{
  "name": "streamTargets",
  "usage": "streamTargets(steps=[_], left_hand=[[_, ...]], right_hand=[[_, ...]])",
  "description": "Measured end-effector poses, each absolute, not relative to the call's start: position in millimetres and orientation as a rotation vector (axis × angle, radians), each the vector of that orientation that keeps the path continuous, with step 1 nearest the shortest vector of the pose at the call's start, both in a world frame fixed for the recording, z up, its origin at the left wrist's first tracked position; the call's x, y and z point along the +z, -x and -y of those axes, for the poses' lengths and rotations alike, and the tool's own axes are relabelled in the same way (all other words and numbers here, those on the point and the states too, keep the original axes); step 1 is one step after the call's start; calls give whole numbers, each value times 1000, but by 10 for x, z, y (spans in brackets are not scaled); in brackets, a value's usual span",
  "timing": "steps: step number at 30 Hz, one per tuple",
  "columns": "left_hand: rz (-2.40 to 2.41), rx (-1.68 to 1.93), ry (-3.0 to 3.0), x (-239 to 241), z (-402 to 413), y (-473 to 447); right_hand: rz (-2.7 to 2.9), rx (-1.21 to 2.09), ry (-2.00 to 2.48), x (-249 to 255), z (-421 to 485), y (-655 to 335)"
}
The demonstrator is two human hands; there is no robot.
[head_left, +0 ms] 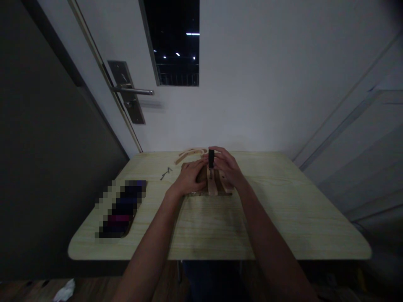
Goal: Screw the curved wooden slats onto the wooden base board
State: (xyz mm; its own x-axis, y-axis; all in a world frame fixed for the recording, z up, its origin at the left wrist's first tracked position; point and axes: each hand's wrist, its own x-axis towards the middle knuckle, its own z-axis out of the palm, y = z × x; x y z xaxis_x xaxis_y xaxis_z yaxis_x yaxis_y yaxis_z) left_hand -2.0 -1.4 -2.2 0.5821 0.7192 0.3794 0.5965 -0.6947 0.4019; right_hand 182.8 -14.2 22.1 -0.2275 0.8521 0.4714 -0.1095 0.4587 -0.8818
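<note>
A dark brown wooden board point(201, 189) lies near the back of the table with light wood strips point(213, 187) across it. My left hand point(189, 176) is over the left part of the board, thumb and fingers curled and gripping it. A screwdriver point(211, 159) with a black handle stands upright over the nearer strip. My right hand point(228, 165) has its fingers closed around that handle, from the right. The driver's tip meets the strip, though any screw under it is too small to make out. My left fingertips come close to the driver.
Curved light wood pieces point(190, 153) lie behind the board. Several dark screws point(166, 173) are scattered left of it. A dark, pixelated flat object point(121, 212) sits at the table's left. Beyond the pale table point(283, 226) stands a white door with a metal handle point(134, 90).
</note>
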Motion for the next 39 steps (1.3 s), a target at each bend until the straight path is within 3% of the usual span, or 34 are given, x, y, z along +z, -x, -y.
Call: streamTargets(steps=[13,23,30,39], left_hand=[[-1069,752,-2590,20,28,12],[-1045,802,-2615,-60,-20,23],[-1030,795,-2615,-29,-7,21],[-1050,797,-2604,-27,3,25]], right_hand=[[1521,899,764,187,107,-1849],[1564,1040,635,206,116,-1849],[1547,871,777,181,98,-1856],[1552,1058,644,232,127,-1860]])
